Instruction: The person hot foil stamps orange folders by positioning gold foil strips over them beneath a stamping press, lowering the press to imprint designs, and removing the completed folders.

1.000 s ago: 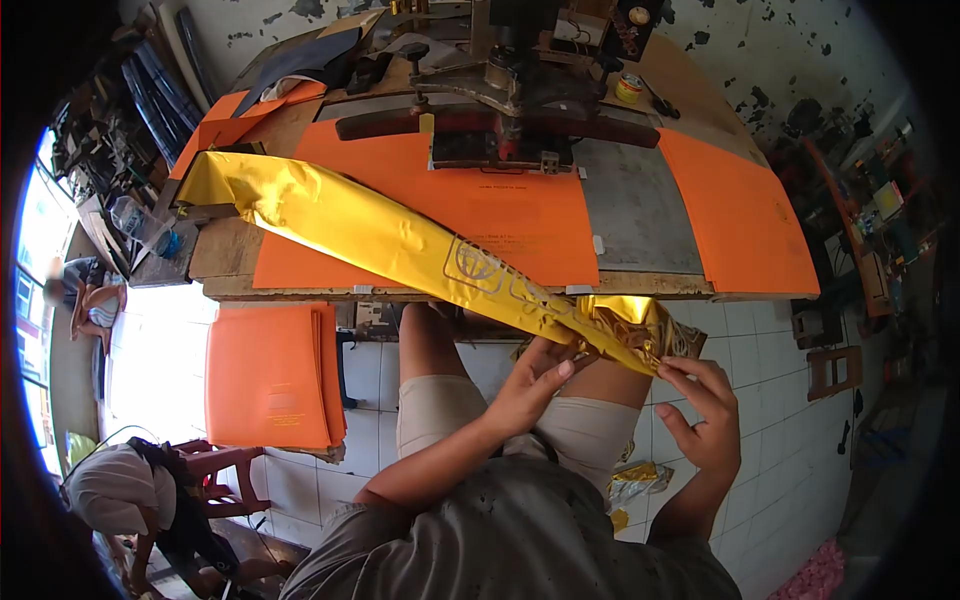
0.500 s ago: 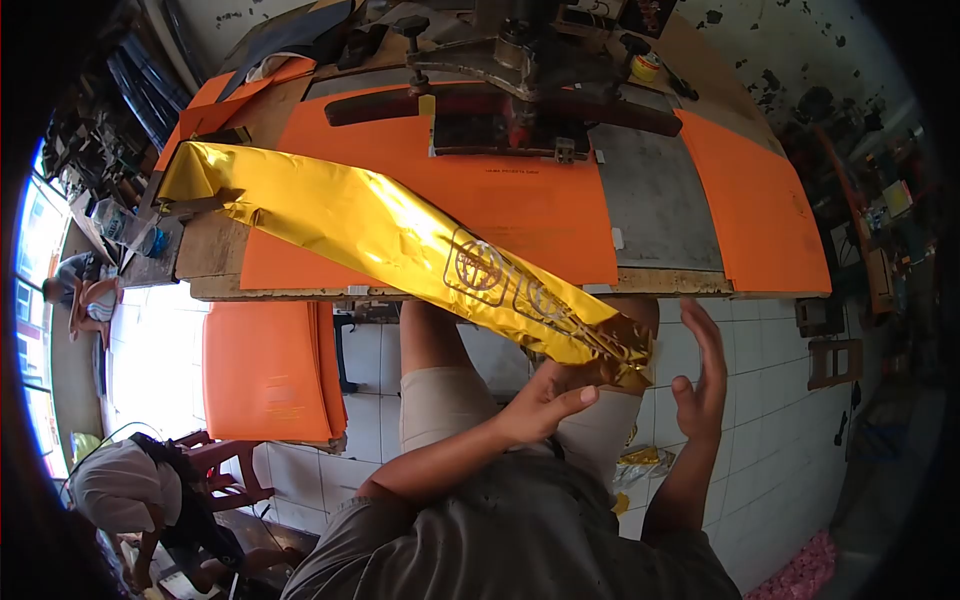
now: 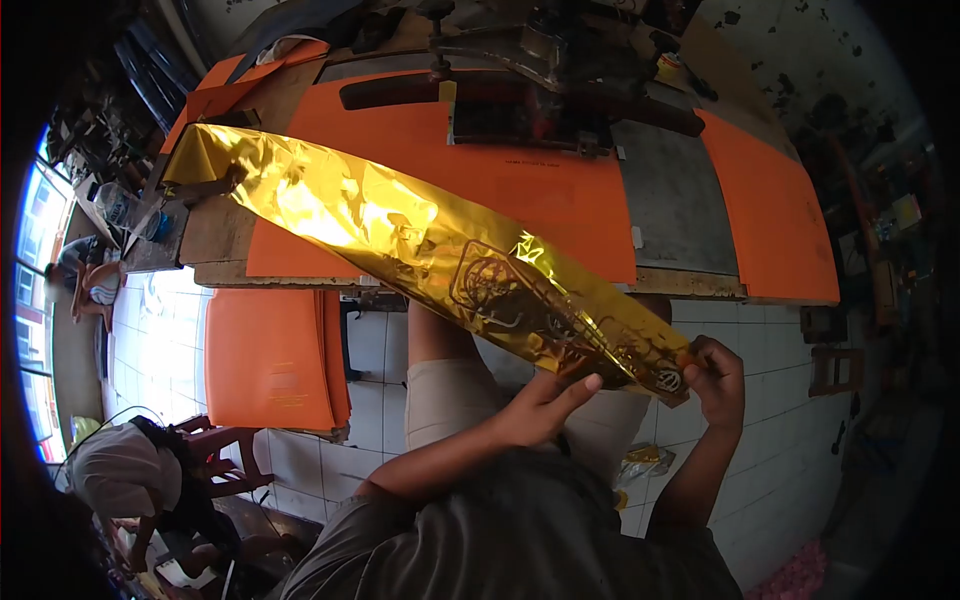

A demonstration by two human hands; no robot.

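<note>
A long strip of shiny gold foil (image 3: pixel 350 205) stretches slantwise from the left side of the bench towards my lap. Dark outlined emblem and letter marks show on its near half, and its surface is creased. My right hand (image 3: pixel 722 383) pinches the foil's lower right end between thumb and fingers. Along the near edge, my left hand (image 3: pixel 540 408) holds the strip from below, with its thumb showing and its other fingers mostly hidden under the foil. Beneath the strip, an orange printed sheet (image 3: pixel 560 220) lies on the bench.
A dark metal press (image 3: pixel 545 75) stands at the bench's back. More orange sheets (image 3: pixel 775 215) lie to the right, beside a grey plate (image 3: pixel 675 200). A stack of orange sheets (image 3: pixel 265 360) sits lower left. Another person (image 3: pixel 125 470) bends near a dark red stool (image 3: pixel 222 447).
My right hand has gone from open beside the foil to gripping its end. That end has shifted right and slightly down, and the strip is drawn straighter. The camera view has shifted slightly.
</note>
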